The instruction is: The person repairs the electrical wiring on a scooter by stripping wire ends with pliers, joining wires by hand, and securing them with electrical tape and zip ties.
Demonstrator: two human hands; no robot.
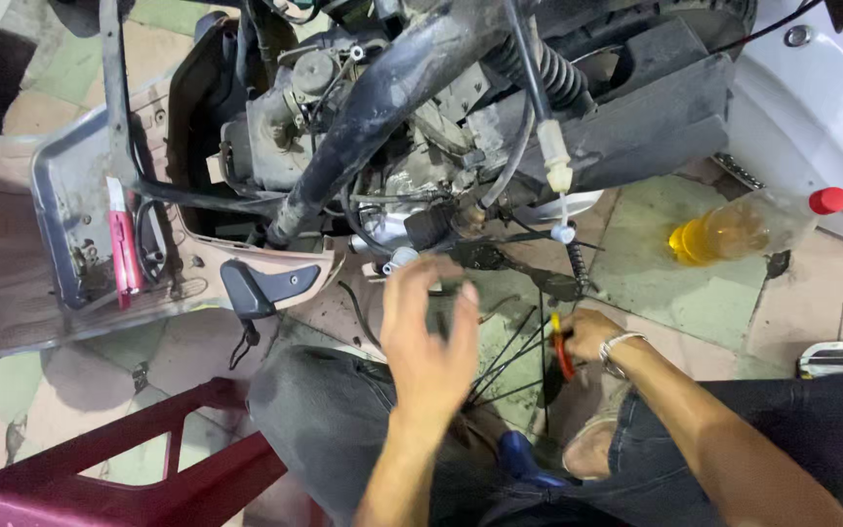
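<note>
Head view: red-handled pliers (partly hidden).

The left hand is raised with open fingers, blurred, below the scooter engine. The right hand grips red-handled pliers near thin black cables. A plastic bottle with yellow liquid lies on the floor tiles.

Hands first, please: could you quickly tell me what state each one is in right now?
Left hand: open, fingers spread, blurred, holding nothing, raised below the scooter engine.
Right hand: closed on red-handled pliers, beside thin black cables.
</note>
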